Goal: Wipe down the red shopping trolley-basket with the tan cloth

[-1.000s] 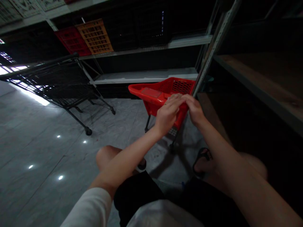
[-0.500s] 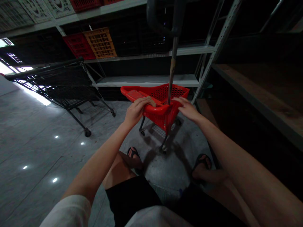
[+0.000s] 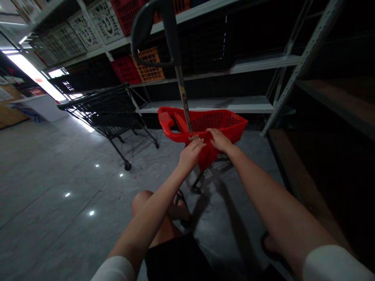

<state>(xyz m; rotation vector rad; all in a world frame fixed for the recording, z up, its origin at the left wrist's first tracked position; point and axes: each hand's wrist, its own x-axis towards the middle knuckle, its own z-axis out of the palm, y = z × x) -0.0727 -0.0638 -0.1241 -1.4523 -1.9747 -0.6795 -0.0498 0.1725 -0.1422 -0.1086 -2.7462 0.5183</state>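
Observation:
A small red plastic shopping cart (image 3: 205, 156) stands on the floor before me, its basket on metal legs with casters. A pole with a big grey loop handle (image 3: 172, 58) rises from it. My left hand (image 3: 190, 154) presses a crumpled tan rag (image 3: 195, 138) against the near side of the basket, just under the rim. My right hand (image 3: 219, 139) grips the basket's rim a little to the right, fingers over the edge. The inside of the basket is only partly visible.
A black wire shopping cart (image 3: 102, 113) stands to the left. Behind are metal shelves (image 3: 249, 104) with a red crate (image 3: 126, 71), a yellow crate (image 3: 149, 66) and several white ones. A dark ledge (image 3: 301, 187) runs along the right. My legs flank the red cart.
The red cart has turned, with its pole and handle now leaning left. My left hand with the rag has moved right and lower on the basket. My right hand has come closer to it, onto the rim.

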